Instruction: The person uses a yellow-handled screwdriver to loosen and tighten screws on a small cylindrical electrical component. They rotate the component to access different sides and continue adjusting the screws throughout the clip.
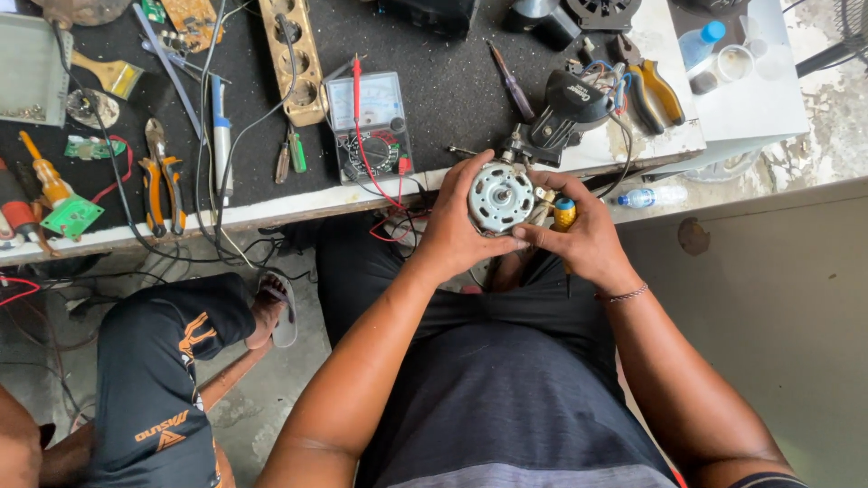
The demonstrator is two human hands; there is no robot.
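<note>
I hold a small round electric motor (500, 196) with a silver-grey end plate over my lap, just below the bench's front edge. My left hand (452, 226) wraps around its left side. My right hand (583, 230) grips its right side and also holds a tool with a yellow and blue handle (564, 213) against the motor. Wires run from the motor up to a black housing part (570, 107) on the bench.
The black-topped bench (452, 81) carries an analog multimeter (369, 125) with red leads, orange-handled pliers (163, 185), a second pair of pliers (655, 90), a screwdriver (512, 83), a wooden socket strip (294, 59) and circuit boards. Another person's leg in dark shorts (172, 352) sits at left. A plastic bottle (653, 195) lies at right.
</note>
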